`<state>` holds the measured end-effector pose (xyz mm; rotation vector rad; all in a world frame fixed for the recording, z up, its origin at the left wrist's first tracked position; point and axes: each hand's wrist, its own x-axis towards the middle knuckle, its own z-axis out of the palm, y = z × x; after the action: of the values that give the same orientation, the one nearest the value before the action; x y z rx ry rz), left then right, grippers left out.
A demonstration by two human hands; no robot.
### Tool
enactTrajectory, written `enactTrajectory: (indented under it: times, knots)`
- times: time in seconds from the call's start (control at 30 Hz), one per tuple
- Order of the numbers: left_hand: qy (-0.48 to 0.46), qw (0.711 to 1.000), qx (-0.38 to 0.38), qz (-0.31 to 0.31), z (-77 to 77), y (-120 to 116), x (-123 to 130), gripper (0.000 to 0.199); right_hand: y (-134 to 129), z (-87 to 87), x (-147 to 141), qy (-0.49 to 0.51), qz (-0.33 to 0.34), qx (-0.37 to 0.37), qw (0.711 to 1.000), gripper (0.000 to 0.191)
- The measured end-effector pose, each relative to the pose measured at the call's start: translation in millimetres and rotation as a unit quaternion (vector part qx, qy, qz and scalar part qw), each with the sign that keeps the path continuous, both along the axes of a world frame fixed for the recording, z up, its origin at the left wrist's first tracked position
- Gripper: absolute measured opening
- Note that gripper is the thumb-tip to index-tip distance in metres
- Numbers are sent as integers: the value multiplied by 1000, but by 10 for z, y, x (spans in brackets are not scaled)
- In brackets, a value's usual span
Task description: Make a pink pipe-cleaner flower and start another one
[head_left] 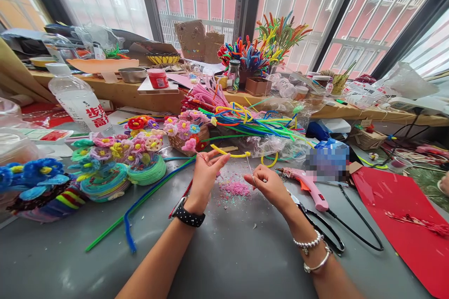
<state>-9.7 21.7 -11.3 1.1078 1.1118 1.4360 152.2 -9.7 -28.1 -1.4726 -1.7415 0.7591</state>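
Above the grey table, my left hand (206, 175) pinches the thin stem of a small fuzzy pink pipe-cleaner flower (190, 145). My right hand (269, 184) is closed on a thin pale wire-like strip (249, 166) that points upward. A yellow pipe cleaner (231, 153) stretches between the two hands; whether either one touches it I cannot tell. Below them lies a heap of pink clippings (235, 188). Beside my right hand rest a pink glue gun (308, 184) and black-handled scissors (324, 229).
Pipe-cleaner flower baskets (146, 170) and a water bottle (79, 100) stand on the left. Bundled pipe cleaners (245, 121) lie behind the hands. At right are a red sheet (403, 224) and the glue gun's black cord (361, 233). A cluttered ledge (168, 98) runs along the windows.
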Motion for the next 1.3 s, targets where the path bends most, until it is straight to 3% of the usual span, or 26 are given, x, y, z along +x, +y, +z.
enactTrajectory:
  times: [0.17, 0.57, 0.77, 1.0, 1.17, 1.3]
  knots:
    - [-24, 999, -22, -34, 1, -50, 33, 26, -33, 1, -138, 12, 32, 0, 999, 44]
    - [99, 994, 42, -20, -28, -28, -9, 28, 1, -14, -74, -4, 64, -64, 996, 48]
    - [134, 990, 47, -23, -26, -19, -33, 22, -32, 28, -63, 41, 81, -89, 992, 48]
    - [119, 992, 40, -24, 6, -34, -18, 24, -39, 20, -79, 89, 80, -64, 991, 44]
    - [116, 992, 56, -15, -15, -37, -22, 26, -52, 11, -107, 153, 84, -132, 976, 40]
    - [140, 988, 60, -12, 9, -52, 1, 22, -63, 14, -145, 150, 71, -130, 977, 40]
